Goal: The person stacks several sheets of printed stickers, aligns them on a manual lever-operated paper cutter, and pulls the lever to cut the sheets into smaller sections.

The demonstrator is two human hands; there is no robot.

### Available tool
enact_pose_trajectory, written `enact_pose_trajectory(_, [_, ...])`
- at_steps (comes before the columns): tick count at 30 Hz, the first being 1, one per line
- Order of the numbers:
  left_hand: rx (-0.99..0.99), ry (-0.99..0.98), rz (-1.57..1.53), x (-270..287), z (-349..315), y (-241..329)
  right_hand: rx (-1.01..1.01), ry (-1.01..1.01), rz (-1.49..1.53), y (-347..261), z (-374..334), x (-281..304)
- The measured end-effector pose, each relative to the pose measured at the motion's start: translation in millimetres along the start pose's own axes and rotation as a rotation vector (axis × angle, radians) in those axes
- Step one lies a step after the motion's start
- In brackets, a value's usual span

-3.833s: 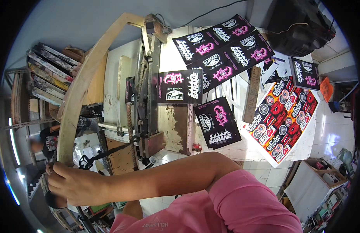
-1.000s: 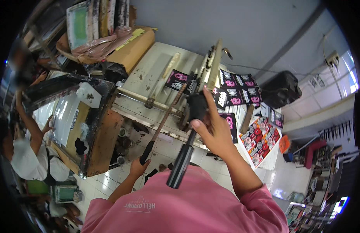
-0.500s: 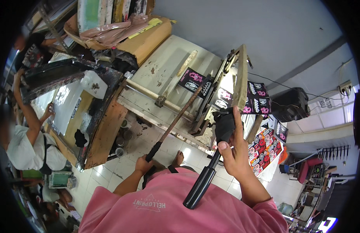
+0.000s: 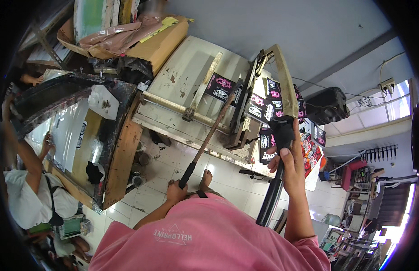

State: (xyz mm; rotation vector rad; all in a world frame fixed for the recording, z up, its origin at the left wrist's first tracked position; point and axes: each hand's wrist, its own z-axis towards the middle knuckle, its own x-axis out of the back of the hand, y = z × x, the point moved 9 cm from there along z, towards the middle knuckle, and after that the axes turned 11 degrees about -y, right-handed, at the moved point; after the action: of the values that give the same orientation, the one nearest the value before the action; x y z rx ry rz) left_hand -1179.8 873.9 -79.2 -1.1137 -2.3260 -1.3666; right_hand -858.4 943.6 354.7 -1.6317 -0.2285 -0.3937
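My left hand (image 4: pixel 175 193) is closed around the black grip of a long rusty rod (image 4: pixel 210 136), which slants up to a paper cutter (image 4: pixel 242 118). My right hand (image 4: pixel 291 168) wraps round a lever at its black-bound joint (image 4: pixel 282 133), thumb against the binding and fingertips showing on the far side. From there a black tubular handle (image 4: pixel 270 203) hangs down beside my shirt. The lever's worn pale arm (image 4: pixel 284 79) rises above the joint. A dark printed sheet (image 4: pixel 220 86) lies on the cutter's metal bed (image 4: pixel 178 79); more printed sheets (image 4: pixel 261 108) show beyond the frame.
On the left, two other people stand at a dark-framed wooden table (image 4: pixel 121 158) with a translucent sheet. A cardboard box (image 4: pixel 166 45) sits at the cutter's back left. Cans (image 4: pixel 136 169) stand on the tiled floor. A black case (image 4: pixel 327 103) is by the right wall.
The lever has swung to the right with my right hand, whose fingers now curl round it. More printed sheets are uncovered. My view has shifted; my left hand keeps hold of the rod.
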Motion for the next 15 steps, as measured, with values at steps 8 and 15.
enact_pose_trajectory(8, [-0.029, -0.074, -0.032, 25, -26, 35, -0.073, -0.006, 0.027, -9, -3, -8])
enact_pose_trajectory(15, [0.032, -0.176, -0.044, 31, -35, 43, -0.116, -0.006, 0.014, -8, -4, -8])
